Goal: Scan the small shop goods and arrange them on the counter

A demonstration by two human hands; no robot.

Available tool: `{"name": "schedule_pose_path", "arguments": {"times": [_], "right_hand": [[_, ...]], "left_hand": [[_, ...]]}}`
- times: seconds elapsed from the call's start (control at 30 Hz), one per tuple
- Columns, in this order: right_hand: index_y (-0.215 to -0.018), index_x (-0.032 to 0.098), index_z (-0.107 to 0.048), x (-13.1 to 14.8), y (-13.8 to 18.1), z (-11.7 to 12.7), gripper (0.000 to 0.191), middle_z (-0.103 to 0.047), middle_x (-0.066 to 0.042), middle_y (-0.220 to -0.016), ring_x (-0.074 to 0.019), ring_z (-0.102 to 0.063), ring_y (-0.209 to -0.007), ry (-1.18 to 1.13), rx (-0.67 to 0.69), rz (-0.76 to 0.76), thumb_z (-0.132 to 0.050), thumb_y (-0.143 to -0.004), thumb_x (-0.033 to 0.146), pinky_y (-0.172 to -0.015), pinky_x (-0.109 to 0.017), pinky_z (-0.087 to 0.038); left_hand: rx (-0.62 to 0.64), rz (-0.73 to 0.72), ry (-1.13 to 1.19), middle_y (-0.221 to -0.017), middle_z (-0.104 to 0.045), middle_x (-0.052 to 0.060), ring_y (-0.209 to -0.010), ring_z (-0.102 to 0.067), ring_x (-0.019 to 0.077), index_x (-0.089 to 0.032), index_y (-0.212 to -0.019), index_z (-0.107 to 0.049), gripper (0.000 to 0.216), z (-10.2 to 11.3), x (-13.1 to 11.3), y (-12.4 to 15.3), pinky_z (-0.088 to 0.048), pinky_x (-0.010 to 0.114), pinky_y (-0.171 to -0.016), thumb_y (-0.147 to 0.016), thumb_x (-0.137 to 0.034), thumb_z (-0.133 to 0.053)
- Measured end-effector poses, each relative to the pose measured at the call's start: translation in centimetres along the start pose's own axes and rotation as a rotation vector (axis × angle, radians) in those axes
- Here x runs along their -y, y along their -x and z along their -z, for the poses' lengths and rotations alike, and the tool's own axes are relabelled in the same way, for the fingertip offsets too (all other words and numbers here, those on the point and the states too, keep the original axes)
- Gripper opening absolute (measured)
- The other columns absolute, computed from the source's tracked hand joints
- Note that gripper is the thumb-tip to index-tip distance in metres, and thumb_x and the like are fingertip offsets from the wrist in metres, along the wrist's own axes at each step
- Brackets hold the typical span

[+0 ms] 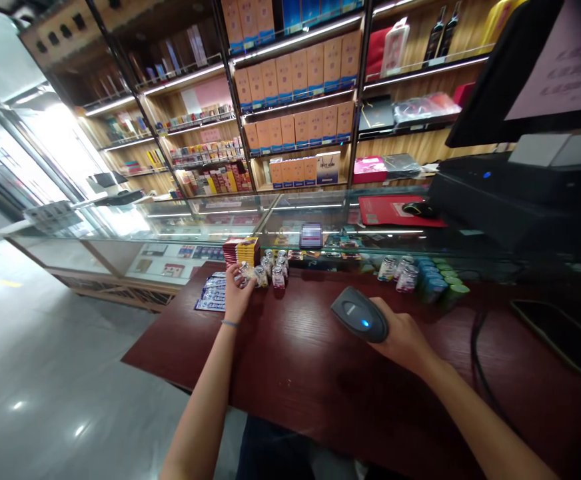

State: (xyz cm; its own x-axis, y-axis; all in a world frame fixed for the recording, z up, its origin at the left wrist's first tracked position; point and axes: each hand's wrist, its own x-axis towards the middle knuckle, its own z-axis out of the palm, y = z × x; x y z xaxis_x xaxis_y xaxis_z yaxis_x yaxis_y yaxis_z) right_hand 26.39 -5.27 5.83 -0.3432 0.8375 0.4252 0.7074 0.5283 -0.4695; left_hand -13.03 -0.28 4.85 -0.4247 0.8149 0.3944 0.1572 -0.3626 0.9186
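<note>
The right hand (401,337) grips a scanner (358,315). The left hand (237,293) curls by small cans (278,278) on the table (295,353); I can't tell if it holds 1. Picking seems the step; next probably needs a gentle grip.

Two bare hands over a dark red-brown bench (295,373). The right hand (401,335) holds a blue-lit black handheld scanner (353,313). The left hand (238,293) is at small silver-topped cans (279,277), beside blue-and-white packets (210,297); its grip is unclear. Behind: a glass display case (85,248), then shelves (290,41) bearing orange boxes (299,72).
</note>
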Motion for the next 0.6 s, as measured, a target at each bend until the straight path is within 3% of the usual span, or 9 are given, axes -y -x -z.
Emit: {"name": "schedule_pose_path", "arguments": {"times": [0.27,0.43,0.6], "right_hand": [[-0.117,0.031,-0.059,-0.7,0.1,-0.5,0.045,-0.079,-0.001,-0.077,-0.0342,-0.079,-0.072,0.052,-0.069,-0.052,-0.069,-0.074,0.033,-0.053,-0.030,-0.048],[-0.118,0.029,-0.057,-1.2,0.1,-0.7,0.045,-0.078,-0.003,-0.075,-0.0375,-0.078,-0.071,0.068,-0.076,-0.071,-0.068,-0.075,0.036,-0.053,-0.032,-0.048],[-0.119,0.030,-0.056,-2.0,0.4,-1.3,0.045,-0.079,-0.004,-0.079,-0.0373,-0.079,-0.075,0.056,-0.121,-0.081,-0.067,-0.077,0.036,-0.057,-0.033,-0.050]], "left_hand": [[0.013,-0.051,-0.259,-0.122,-0.063,0.008,-0.110,-0.062,0.0220,-0.025,-0.122,-0.061,0.053,0.8,3.4,1.8,-0.051,0.037,-0.098,-0.073,-0.020,-0.080],[0.069,-0.129,-0.463,-0.124,-0.061,0.010,-0.113,-0.059,0.0255,-0.024,-0.124,-0.061,0.049,0.9,4.2,1.9,-0.048,0.042,-0.104,-0.077,-0.017,-0.074],[0.072,-0.169,-0.485,-0.119,-0.061,0.009,-0.114,-0.057,0.0284,-0.026,-0.122,-0.063,0.049,0.7,4.3,2.0,-0.046,0.045,-0.104,-0.076,-0.014,-0.073]]}}
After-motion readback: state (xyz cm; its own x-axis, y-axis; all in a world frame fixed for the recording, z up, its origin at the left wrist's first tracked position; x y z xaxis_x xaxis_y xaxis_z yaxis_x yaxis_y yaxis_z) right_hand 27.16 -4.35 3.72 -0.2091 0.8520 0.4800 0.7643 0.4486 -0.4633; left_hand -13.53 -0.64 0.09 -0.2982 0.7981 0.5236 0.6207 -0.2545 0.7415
